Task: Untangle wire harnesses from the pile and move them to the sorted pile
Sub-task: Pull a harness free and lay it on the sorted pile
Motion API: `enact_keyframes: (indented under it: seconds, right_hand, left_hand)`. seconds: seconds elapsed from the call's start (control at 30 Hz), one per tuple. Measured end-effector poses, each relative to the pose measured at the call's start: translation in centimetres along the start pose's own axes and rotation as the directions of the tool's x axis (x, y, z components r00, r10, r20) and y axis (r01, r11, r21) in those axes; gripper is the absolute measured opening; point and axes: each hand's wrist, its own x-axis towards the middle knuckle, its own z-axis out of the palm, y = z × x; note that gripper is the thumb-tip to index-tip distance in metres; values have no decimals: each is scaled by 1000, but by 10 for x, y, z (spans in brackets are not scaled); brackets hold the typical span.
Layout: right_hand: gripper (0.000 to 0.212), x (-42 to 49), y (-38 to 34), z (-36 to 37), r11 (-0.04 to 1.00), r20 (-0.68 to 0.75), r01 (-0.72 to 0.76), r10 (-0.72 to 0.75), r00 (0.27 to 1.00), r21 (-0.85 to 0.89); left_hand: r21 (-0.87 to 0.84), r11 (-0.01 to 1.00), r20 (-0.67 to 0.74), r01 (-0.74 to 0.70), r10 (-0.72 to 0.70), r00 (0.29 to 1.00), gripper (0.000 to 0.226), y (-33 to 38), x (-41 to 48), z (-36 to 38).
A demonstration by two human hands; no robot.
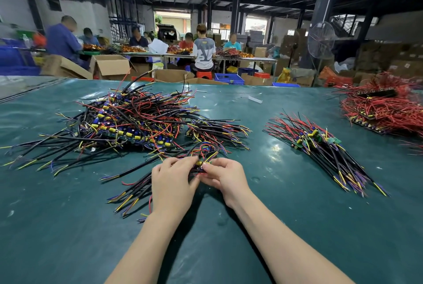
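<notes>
A big tangled pile of black, red, yellow and blue wire harnesses lies on the left half of the green table. A smaller, neatly aligned sorted pile lies to the right. Between them, near the table's middle, my left hand and my right hand meet over one wire harness. Both hands pinch it at its small board, fingers curled around the wires. Its black leads trail out to the left of my left hand.
A heap of red wires sits at the far right of the table. A small white strip lies near the far edge. Beyond the table, several people sit at other benches among cardboard boxes, blue crates and a standing fan.
</notes>
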Motion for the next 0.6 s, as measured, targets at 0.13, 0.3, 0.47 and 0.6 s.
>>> enact_keyframes:
  seconds: [0.13,0.3,0.47,0.6]
  right_hand:
    - [7,-1,0,-3,1000,54,16,-15,998,-19]
    - [11,-3,-3,-6,998,167,15,-25,986,66]
    - [16,1,-6,-4,978,123,-30,4,992,204]
    - [20,6,-18,-20,898,11,40,-50,999,439]
  left_hand:
    - [3,1000,-11,12,-12,1000,38,-3,2,0]
    - [-106,992,28,63,-60,998,43,-7,6,-2]
    - [34,999,38,39,-40,998,47,-6,6,-9]
    - [96,989,112,113,-124,986,27,-3,9,-9]
